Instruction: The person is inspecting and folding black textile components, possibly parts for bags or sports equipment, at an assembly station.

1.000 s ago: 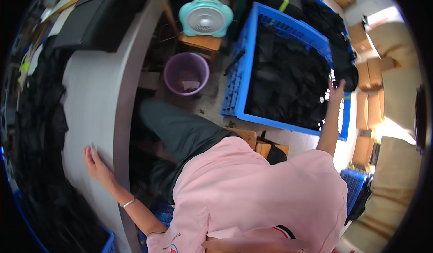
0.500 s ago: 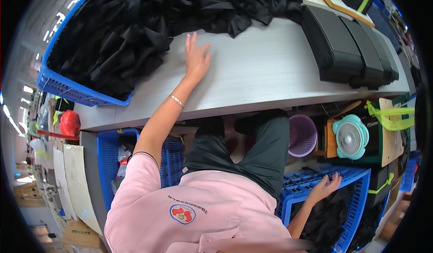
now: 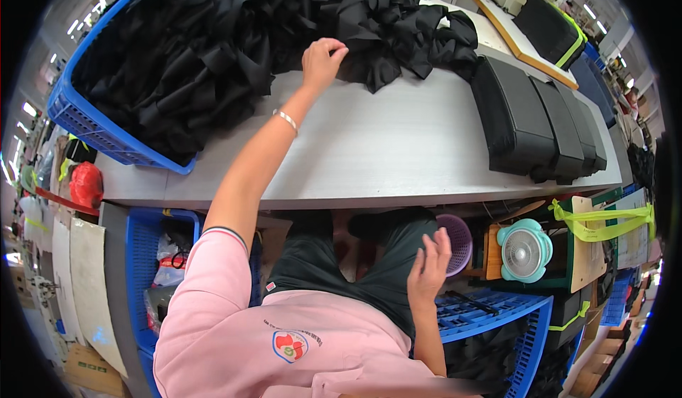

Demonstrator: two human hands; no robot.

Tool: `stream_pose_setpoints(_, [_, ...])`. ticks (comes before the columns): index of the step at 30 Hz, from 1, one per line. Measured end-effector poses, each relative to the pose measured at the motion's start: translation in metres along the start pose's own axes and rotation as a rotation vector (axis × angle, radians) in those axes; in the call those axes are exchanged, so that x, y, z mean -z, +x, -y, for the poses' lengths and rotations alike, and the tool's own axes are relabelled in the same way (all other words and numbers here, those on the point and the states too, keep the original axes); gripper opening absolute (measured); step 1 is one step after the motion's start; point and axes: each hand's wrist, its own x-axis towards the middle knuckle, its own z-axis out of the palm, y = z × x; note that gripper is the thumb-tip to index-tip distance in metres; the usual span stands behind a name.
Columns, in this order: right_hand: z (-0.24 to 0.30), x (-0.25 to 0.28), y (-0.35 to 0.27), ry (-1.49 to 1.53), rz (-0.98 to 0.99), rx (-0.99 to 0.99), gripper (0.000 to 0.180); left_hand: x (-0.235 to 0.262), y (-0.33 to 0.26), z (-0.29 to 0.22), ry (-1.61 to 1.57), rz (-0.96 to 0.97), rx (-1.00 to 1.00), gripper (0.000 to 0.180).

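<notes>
A large heap of black fabric pieces point(image 3: 227, 50) spills from a blue plastic basket point(image 3: 106, 132) across the far side of the grey table. At the heap's near edge, my left hand point(image 3: 323, 64) is closed, its thumb and fingers pinched together on the black fabric. My right hand point(image 3: 428, 264) is raised beside my right thigh, its fingers stretched out and nothing in them. Several black padded box-shaped pieces point(image 3: 515, 117) stand in a row on the right of the table point(image 3: 355, 153).
Right of my legs are a purple bin point(image 3: 458, 242), a turquoise fan point(image 3: 526, 251) and a blue crate point(image 3: 536, 341) with black fabric inside. Another blue crate point(image 3: 145, 256) with bags sits under the table at left. Yellow-green straps point(image 3: 604, 220) hang at far right.
My left hand has reached farther to the fabric heap and its spread fingers have closed. My right hand has moved from over the blue crate up and left toward my thigh. The view has shifted.
</notes>
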Motion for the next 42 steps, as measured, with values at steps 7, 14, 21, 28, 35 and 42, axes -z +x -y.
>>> stream_pose_setpoints(7, [0.037,-0.035,0.064,0.118,-0.033,0.316,0.028,0.042,-0.130,-0.103,-0.407,0.203,0.192,0.047])
stream_pose_setpoints(14, [0.023,-0.095,0.102,0.000,0.070,0.382,0.023,0.078,-0.180,-0.149,-0.616,0.472,0.378,0.043])
stream_pose_setpoints(21, [0.001,-0.080,0.099,0.297,0.443,0.206,0.026,0.075,-0.179,-0.193,-0.554,0.775,-0.070,0.030])
stream_pose_setpoints(28, [-0.024,-0.022,0.117,1.400,0.299,-0.544,0.032,0.045,-0.227,-0.245,-0.904,1.082,0.064,0.019])
stream_pose_setpoints(35, [-0.028,0.000,0.128,1.697,0.111,-0.798,0.039,0.022,-0.246,-0.286,-0.783,0.736,0.117,0.032])
stream_pose_setpoints(42, [-0.061,0.010,0.112,1.461,0.212,-0.505,0.056,-0.014,-0.218,-0.263,-0.334,0.380,0.250,0.020])
